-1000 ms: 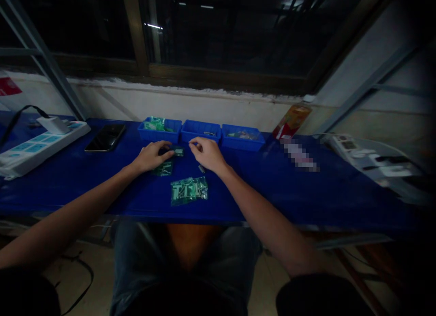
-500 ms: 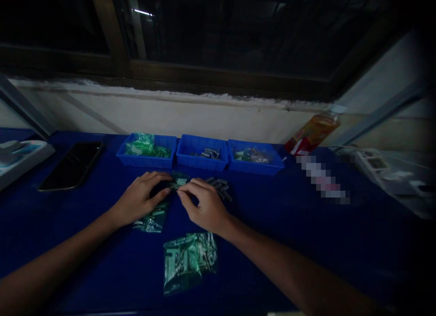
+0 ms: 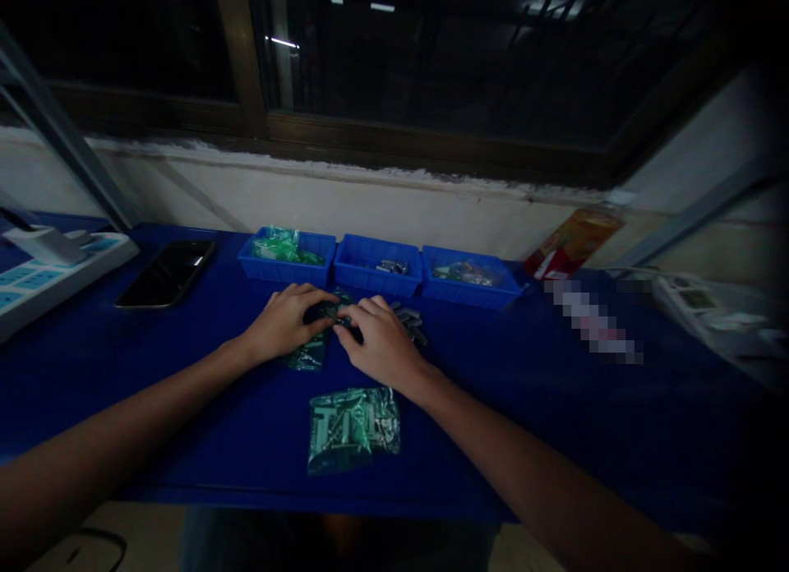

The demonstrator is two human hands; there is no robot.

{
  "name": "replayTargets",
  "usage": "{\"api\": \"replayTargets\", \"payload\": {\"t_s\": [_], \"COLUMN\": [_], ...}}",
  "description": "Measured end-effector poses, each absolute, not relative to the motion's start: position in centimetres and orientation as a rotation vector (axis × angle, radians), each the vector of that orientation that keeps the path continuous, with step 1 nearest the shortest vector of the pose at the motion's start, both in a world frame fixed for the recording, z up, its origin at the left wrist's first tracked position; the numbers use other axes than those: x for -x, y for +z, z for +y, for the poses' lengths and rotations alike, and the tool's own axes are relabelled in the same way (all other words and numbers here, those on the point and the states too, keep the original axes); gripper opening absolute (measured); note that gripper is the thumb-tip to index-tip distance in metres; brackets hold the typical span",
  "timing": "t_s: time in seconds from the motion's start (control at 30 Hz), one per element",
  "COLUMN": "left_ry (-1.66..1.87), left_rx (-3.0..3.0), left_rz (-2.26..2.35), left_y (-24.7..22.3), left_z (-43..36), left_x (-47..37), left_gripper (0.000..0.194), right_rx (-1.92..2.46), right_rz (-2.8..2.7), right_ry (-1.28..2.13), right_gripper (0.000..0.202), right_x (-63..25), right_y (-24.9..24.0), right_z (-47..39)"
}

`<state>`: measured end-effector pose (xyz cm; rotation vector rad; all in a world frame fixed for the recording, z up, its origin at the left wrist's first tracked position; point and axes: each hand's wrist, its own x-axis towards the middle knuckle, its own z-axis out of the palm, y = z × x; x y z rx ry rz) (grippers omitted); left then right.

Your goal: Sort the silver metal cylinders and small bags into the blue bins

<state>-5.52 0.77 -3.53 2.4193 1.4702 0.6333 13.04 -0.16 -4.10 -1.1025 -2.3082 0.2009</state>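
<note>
My left hand (image 3: 288,320) is closed, its thumb and fingers curled at the left side of a small clear plastic bag of parts (image 3: 333,311). Pinched at the right side of the same bag is my right hand (image 3: 380,340), its thumb and fingertips close to the left ones. Thin metal pieces show dimly between the fingertips. Another filled plastic bag (image 3: 308,355) lies just below my left hand. Grey metal pieces (image 3: 412,321) lie partly hidden behind my right hand. Nearer to me, filled bags (image 3: 345,431) overlap on the blue table (image 3: 246,440).
Three blue bins stand along the wall: the left bin (image 3: 280,269) with green bags, the middle bin (image 3: 376,282) with metal pieces, the right bin (image 3: 468,297) with bagged parts. A phone (image 3: 166,274) and power strip (image 3: 67,268) lie left; a bottle (image 3: 576,239) leans right.
The view has shifted, so the table's front edge now shows and things sit higher and further right. Both hands stay at the bag, with fingertips slightly closer together.
</note>
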Motion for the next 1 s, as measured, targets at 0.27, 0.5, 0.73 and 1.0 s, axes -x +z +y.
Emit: {"api": "replayTargets", "payload": {"t_s": [0.27,0.5,0.73,1.0], "left_ry": [1.229,1.132,1.060,1.193], "left_rx": [-2.118,-2.554,-2.238,-1.875], "left_rz": [1.246,1.125,1.186,1.225], "left_y": [-3.1,-2.1,-2.2,-3.0], "left_z": [-0.1,-1.6,-1.1,-1.0], "left_x": [4.2,4.2,5.1,5.0], "left_gripper": [0.023,0.019,0.032,0.028], "right_rx": [1.090,1.152,1.008,0.880], "right_rz": [-1.955,-1.611,-1.865,-2.063], "right_ry": [0.608,0.905,0.515,0.407], "right_gripper": [0.022,0.037,0.024,0.034], "right_x": [-12.3,-12.8,-13.7,-13.5], "right_y": [-3.2,-2.8,-2.6,-2.9], "right_z": [-0.4,-0.6,-1.2,-1.7]}}
